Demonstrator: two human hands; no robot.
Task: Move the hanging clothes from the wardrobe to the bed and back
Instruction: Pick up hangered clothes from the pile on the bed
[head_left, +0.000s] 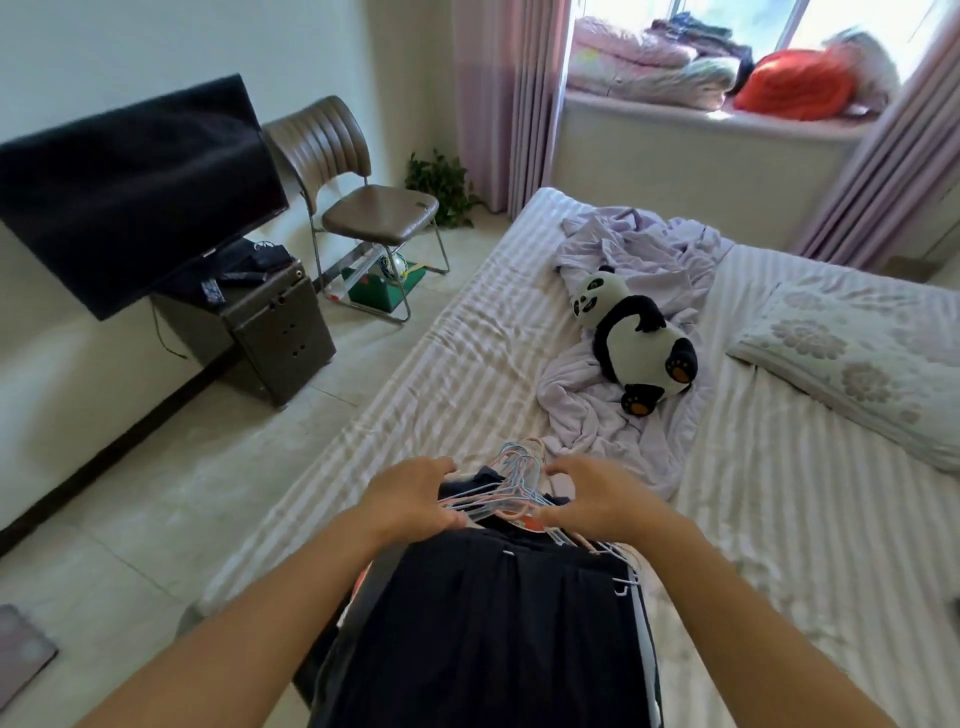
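clothes pile on the near end of the bed, both hands at the hangers

pale tiled floor (156, 493) on the left, white walls, a dark flat television (130, 192) tilted over a black cabinet (270, 332) littered with remotes. beside it a brown padded chair (358, 197) on a chrome frame, a green box (387, 286) under its seat, a leafy potted plant (441, 187) in the corner behind. pink curtains (511, 104) flanking a bright window, folded quilts (649, 62) and an orange bundle (795, 83) stacked on the sill.

bed (441, 364) in a striped white-and-lilac sheet, rumpled lilac blanket (639, 260) across the middle, a plush panda (636, 338) lying on it, a floral pillow (852, 353) to the right.

on the near end of the bed, a stack of hanging clothes (493, 634), mostly dark navy fabric with a white side stripe at the right edge, a glimpse of orange near the collar. at its far end a bunch of thin wire hangers (511, 488), pink, pale blue and white, hooks fanned out towards the blanket.

left hand (410, 499) curled around the left side of the hanger bunch, fingers and thumb closed on the wires. right hand (597, 499) bent over the right side, fingertips pinching the hangers near the hooks.
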